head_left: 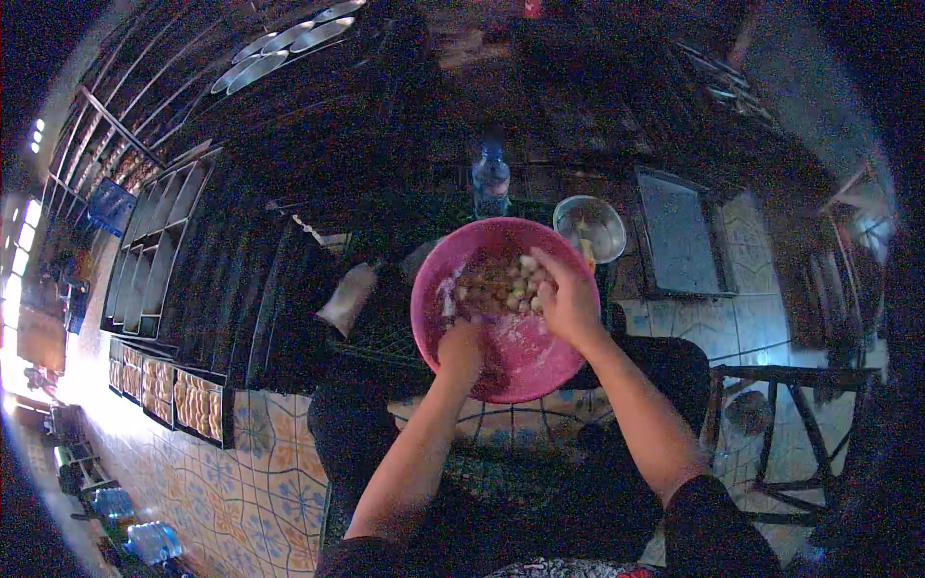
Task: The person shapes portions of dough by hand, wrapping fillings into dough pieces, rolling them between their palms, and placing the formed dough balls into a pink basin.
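Note:
A pink bowl point(530, 371) sits in front of me, with a brown mixture point(489, 279), white powder point(520, 332) and several small pale round pieces point(523, 289) inside. My left hand point(461, 349) reaches into the lower left of the bowl; its fingers are hidden by the hand and blur. My right hand point(570, 303) is inside the right part, beside the pale pieces, fingers apart, with nothing visibly held. Behind the bowl stands a clear bottle point(490, 183). A metal bowl point(602, 231) is at the back right, and a plastic bag of pale contents point(348, 299) lies to the left.
Trays of bread-like pieces point(198, 405) lie at the left, below a rack of empty-looking pans point(159, 231). A rectangular tray point(679, 236) stands at the back right. A dark metal frame point(771, 443) is at the right. Water jugs point(152, 541) rest at the lower left.

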### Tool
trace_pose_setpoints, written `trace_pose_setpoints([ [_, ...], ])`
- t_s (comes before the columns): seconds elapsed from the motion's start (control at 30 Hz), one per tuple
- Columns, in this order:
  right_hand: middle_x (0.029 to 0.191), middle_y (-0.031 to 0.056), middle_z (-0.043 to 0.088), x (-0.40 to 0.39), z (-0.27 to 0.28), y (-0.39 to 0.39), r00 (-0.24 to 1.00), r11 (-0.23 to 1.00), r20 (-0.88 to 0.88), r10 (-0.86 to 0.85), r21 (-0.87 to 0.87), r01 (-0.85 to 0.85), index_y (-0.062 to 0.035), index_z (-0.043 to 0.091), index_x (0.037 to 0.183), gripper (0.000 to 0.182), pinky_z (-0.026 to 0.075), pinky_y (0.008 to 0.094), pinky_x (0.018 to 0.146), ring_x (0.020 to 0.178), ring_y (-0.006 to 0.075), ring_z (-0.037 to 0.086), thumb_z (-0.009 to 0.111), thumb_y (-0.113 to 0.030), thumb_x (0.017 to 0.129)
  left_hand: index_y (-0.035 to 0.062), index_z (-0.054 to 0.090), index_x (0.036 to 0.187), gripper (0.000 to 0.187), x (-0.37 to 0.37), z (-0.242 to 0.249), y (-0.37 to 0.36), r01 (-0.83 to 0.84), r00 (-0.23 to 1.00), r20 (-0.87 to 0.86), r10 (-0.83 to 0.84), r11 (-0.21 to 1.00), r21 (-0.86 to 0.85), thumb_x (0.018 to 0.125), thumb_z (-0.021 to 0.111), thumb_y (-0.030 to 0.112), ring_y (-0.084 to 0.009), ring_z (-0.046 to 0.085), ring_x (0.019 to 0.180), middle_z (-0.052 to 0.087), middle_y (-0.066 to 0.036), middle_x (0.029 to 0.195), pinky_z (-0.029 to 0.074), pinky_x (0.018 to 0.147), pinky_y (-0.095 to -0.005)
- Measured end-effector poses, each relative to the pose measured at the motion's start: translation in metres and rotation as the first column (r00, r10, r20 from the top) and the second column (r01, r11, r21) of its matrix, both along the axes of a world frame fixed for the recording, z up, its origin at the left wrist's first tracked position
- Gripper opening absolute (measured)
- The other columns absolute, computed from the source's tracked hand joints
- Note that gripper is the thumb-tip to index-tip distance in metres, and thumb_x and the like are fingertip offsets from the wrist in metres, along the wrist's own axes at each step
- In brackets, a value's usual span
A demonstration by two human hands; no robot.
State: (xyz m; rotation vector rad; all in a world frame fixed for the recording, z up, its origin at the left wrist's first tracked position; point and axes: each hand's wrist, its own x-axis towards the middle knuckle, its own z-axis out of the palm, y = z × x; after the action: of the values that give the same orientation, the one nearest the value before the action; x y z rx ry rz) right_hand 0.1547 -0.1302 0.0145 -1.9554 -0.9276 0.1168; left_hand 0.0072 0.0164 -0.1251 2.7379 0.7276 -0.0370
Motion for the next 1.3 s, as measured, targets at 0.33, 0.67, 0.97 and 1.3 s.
trace_pose_setpoints([
  [0.33, 0.111, 0.0162, 0.071, 0.001, 0.011, -0.024, 0.993, 0.973, -0.103, 0.057, -0.215, -0.078, -0.0048, 0.065, 0.126, 0.038, 0.054, 0.0356, 0.088, 0.098, 0.0236, 0.071, 0.066, -0.004, 0.088, 0.0034, 0.069, 0.104, 0.023, 0.018, 0.115, 0.004, 0.197, 0.941, 0.337, -0.030, 0.859, -0.473, 0.087, 0.073, 0.019, -0.0287, 0.070, 0.090, 0.071, -0.016, 0.103, 0.055, 0.078, -0.0427],
  [0.67, 0.100, 0.0107, 0.071, -0.013, 0.041, -0.019, 0.915, 0.913, -0.021, 0.404, 0.064, -0.402, -0.0047, 0.067, 0.118, 0.032, 0.056, 0.0332, 0.083, 0.092, 0.0199, 0.071, 0.075, -0.009, 0.087, 0.0030, 0.073, 0.111, 0.029, 0.012, 0.149, 0.002, 0.101, 0.920, 0.299, 0.252, 0.585, -0.805, 0.096, 0.071, 0.027, -0.0138, 0.066, 0.091, 0.073, -0.007, 0.100, 0.054, 0.080, -0.0295],
  [0.97, 0.104, 0.0096, 0.071, -0.023, 0.036, -0.010, 0.937, 0.937, 0.122, 0.328, 0.088, -0.339, -0.0106, 0.071, 0.109, 0.026, 0.053, 0.0409, 0.083, 0.097, 0.0315, 0.068, 0.075, -0.020, 0.085, -0.0021, 0.068, 0.116, 0.033, -0.007, 0.169, 0.004, 0.138, 0.938, 0.279, 0.207, 0.514, -0.847, 0.099, 0.066, 0.025, -0.0115, 0.066, 0.089, 0.072, -0.006, 0.098, 0.053, 0.080, -0.0286],
  [1.3, 0.096, 0.0083, 0.072, -0.025, 0.038, -0.007, 0.945, 0.949, 0.092, 0.315, -0.037, -0.312, -0.0104, 0.070, 0.102, 0.020, 0.051, 0.0392, 0.075, 0.086, 0.0265, 0.071, 0.074, -0.018, 0.084, 0.0004, 0.068, 0.117, 0.024, -0.005, 0.172, 0.007, 0.036, 0.938, 0.125, 0.322, 0.269, -0.962, 0.099, 0.065, 0.016, -0.0101, 0.064, 0.094, 0.070, -0.003, 0.103, 0.053, 0.077, -0.0255],
])
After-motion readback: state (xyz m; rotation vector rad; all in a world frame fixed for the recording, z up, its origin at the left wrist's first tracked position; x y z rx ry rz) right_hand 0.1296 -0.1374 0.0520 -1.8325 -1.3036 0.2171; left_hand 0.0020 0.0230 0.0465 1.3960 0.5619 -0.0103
